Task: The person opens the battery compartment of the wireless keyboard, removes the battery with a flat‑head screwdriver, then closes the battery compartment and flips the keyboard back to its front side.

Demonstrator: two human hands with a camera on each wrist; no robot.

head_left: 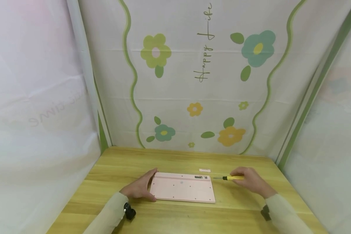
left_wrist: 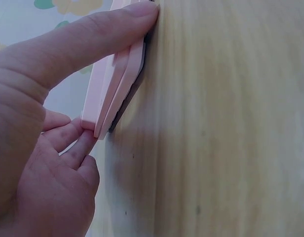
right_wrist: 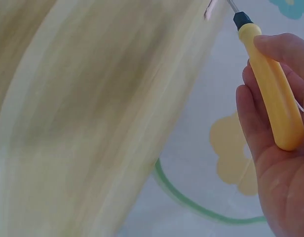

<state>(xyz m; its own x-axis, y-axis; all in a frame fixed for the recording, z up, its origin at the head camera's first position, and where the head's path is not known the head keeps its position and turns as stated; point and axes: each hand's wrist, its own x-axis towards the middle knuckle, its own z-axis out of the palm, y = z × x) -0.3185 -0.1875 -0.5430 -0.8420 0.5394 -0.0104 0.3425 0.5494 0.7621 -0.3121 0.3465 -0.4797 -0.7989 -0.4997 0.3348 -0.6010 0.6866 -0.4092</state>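
A pink keyboard (head_left: 181, 191) lies face down on the wooden table, its underside dotted with several small screw holes or screws. Near its far right corner is an uncovered battery compartment (head_left: 199, 177). My left hand (head_left: 138, 188) grips the keyboard's left end, thumb on the near edge and fingers at the far edge. In the left wrist view the keyboard (left_wrist: 107, 94) shows a dark layer below its pink side. To the right, my right hand (head_left: 251, 180) holds a screwdriver (right_wrist: 273, 94) by its yellow handle. The screwdriver's tip points left, just off the keyboard's right edge.
A small pale pink cover (head_left: 205, 170) lies on the table (head_left: 237, 214) just beyond the keyboard. A white curtain (head_left: 178, 81) with printed flowers hangs behind the table, and more white cloth hangs at both sides.
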